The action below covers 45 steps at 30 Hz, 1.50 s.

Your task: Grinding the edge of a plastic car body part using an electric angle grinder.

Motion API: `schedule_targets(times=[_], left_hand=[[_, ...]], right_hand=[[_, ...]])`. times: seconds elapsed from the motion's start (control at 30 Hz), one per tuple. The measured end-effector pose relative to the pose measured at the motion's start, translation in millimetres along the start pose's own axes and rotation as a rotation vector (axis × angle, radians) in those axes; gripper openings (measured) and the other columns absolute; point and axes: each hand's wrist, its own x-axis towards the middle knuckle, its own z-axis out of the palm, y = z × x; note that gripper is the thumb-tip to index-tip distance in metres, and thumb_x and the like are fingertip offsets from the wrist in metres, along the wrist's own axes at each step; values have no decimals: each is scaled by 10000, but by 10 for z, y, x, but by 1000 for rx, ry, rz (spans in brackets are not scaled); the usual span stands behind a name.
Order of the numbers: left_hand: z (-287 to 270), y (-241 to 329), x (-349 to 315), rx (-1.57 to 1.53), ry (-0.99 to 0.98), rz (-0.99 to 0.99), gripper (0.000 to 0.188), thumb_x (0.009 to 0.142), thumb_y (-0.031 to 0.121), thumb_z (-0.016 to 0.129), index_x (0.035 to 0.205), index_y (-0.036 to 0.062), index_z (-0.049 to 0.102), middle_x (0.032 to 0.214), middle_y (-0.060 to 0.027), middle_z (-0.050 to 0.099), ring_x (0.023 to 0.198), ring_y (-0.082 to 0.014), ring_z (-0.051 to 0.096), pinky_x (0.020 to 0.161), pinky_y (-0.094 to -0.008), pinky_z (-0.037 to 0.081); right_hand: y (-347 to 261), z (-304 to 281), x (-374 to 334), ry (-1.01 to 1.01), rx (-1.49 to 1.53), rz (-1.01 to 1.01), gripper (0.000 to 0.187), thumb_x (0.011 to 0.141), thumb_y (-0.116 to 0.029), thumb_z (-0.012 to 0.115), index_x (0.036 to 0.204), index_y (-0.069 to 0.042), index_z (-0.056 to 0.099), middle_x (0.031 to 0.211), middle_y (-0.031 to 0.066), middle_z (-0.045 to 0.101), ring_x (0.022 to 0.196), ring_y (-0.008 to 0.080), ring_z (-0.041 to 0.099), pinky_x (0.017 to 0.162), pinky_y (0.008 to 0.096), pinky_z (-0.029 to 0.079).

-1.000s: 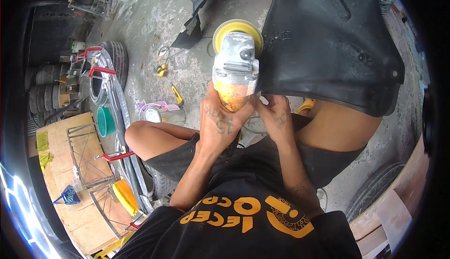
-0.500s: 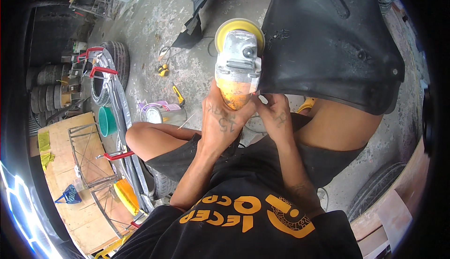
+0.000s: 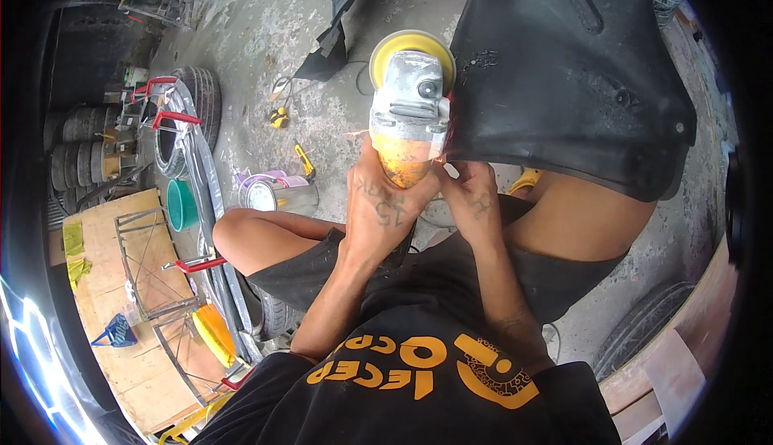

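An angle grinder (image 3: 411,111) stands upright over my lap, with an orange body, a scuffed silver head and a round yellow pad (image 3: 412,40) at its far end. My left hand (image 3: 382,203) is closed around its orange body. Close against the grinder's right side, my right hand (image 3: 473,203) has its fingers pinched together; what they hold is hidden. A small red-orange glow shows by these fingertips. Just beyond my right hand lies the lower edge of a large black plastic panel (image 3: 555,82), partly over my right leg.
On the floor to the left are a yellow cutter knife (image 3: 303,160), a metal can (image 3: 294,196), a green bucket (image 3: 182,206) and a tire (image 3: 205,107). A long silver-wrapped part with red clamps (image 3: 176,117) runs beside them. Another black piece (image 3: 326,50) lies ahead.
A faint red-orange streak now shows along the grinder's right side, and another thin one to its left. Both hands keep the same hold; the view has shifted slightly.
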Motion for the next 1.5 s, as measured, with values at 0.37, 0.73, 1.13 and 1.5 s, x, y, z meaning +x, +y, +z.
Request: schedule_targets(times=[0.37, 0.73, 1.13, 1.5], left_hand=[[50, -19, 14, -11, 79, 60, 324, 822, 127, 787, 1057, -56, 658, 876, -100, 724, 748, -142, 664, 678, -308, 538], [-4, -21, -3, 13, 34, -35, 457, 817, 99, 783, 1184, -71, 570, 987, -171, 741, 891, -181, 701, 797, -334, 557], [0, 5, -1, -21, 75, -56, 473, 796, 111, 790, 1170, -84, 575, 982, -179, 740, 887, -205, 710, 799, -347, 557], [43, 15, 28, 8, 93, -56, 456, 792, 131, 775, 1152, -78, 590, 961, -192, 739, 886, -218, 719, 796, -356, 555]], right_hand=[[-59, 19, 15, -4, 43, -25, 210, 950, -15, 664, 1153, 31, 638, 1099, 94, 694, 1090, 172, 674, 773, 276, 512], [68, -11, 35, -18, 23, -45, 349, 897, -95, 759, 1196, 19, 620, 1130, 152, 689, 1072, 252, 670, 883, 359, 549], [-35, 8, 45, -68, -2, 23, 259, 961, -70, 672, 1192, 38, 630, 1145, 112, 690, 1108, 185, 649, 838, 310, 517], [-39, 58, 32, -4, 98, -7, 282, 893, -34, 713, 1158, 25, 636, 1103, 158, 691, 1056, 250, 670, 927, 375, 531]])
